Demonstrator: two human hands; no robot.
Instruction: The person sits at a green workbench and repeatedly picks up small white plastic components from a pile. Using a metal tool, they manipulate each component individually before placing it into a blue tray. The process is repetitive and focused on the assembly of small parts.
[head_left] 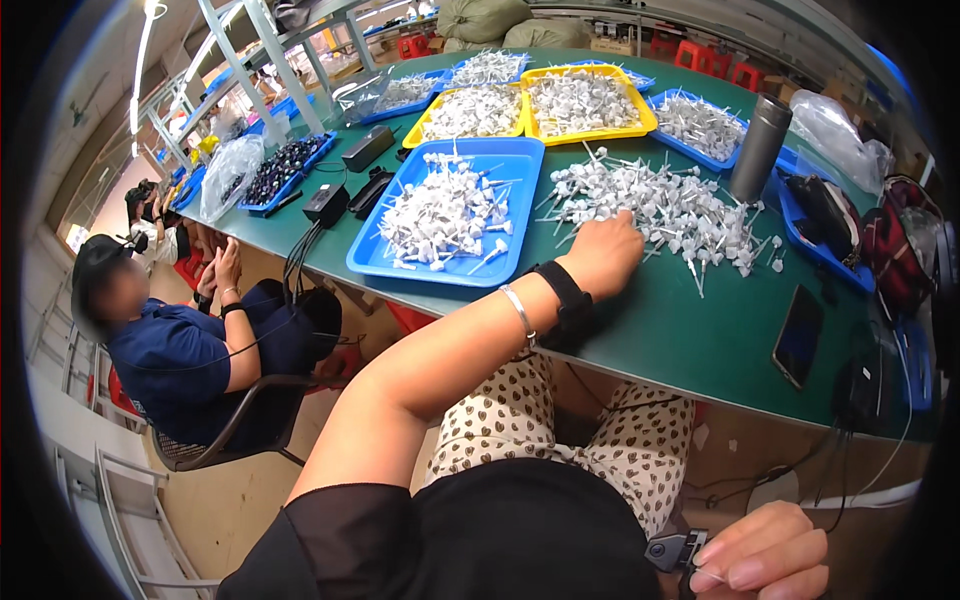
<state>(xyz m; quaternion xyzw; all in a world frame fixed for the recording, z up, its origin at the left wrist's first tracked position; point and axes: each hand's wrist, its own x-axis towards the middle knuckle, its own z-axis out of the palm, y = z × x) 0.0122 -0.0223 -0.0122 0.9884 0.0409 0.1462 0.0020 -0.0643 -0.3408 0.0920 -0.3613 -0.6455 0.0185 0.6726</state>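
Observation:
My left hand (603, 252) reaches over the green table to the near edge of a loose heap of small white plastic stalked pieces (665, 205). Its fingers curl downward, and what they hold, if anything, is hidden behind the knuckles. Low at the right, close to my body, my right hand (768, 555) is closed in a pinch. A thin pale bit shows at its fingertips, too small to name. Right beside those fingers is a dark buckle-like device (672, 552). Left of the heap, a blue tray (525, 165) holds more of the white pieces.
Yellow trays (640, 122) and blue trays of white pieces stand farther back. A dark flask (760, 150), a pouch in a blue tray and a phone (798, 335) lie to the right. Black boxes with cables (325, 205) are at left, where a co-worker (180, 340) sits.

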